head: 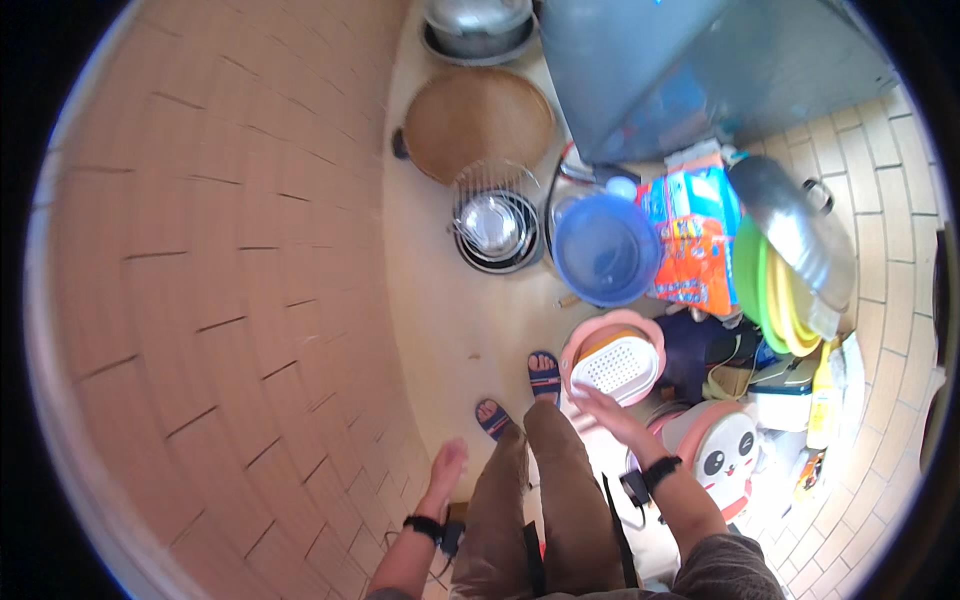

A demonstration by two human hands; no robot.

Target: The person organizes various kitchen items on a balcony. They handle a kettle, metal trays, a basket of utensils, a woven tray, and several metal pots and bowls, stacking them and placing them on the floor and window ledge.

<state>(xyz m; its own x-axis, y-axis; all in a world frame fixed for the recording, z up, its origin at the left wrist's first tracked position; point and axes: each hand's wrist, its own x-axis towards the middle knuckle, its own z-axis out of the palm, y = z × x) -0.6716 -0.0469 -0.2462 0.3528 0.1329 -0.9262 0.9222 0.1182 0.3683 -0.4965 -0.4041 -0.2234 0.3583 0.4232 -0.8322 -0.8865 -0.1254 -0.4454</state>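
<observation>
My right hand (606, 414) is at the near edge of a pink scalloped plastic basin (572, 339), its fingers extended over the rim. Whether it touches the rim, I cannot tell. Inside the basin lies a white perforated plastic strainer (619, 367), with an orange-brown piece (600, 343) partly hidden beneath it. My left hand (448, 466) hangs blurred beside my left leg, near the tiled wall, with nothing seen in it. Both wrists wear black straps with small devices.
Ahead on the floor are a blue plastic basin (606, 251), nested metal bowls with a wire basket (495, 225) and a round brown board (480, 124). At right, a metal wok lid (795, 225) leans by green and yellow basins (765, 292). A pink-and-white face-decorated container (726, 457) stands nearer.
</observation>
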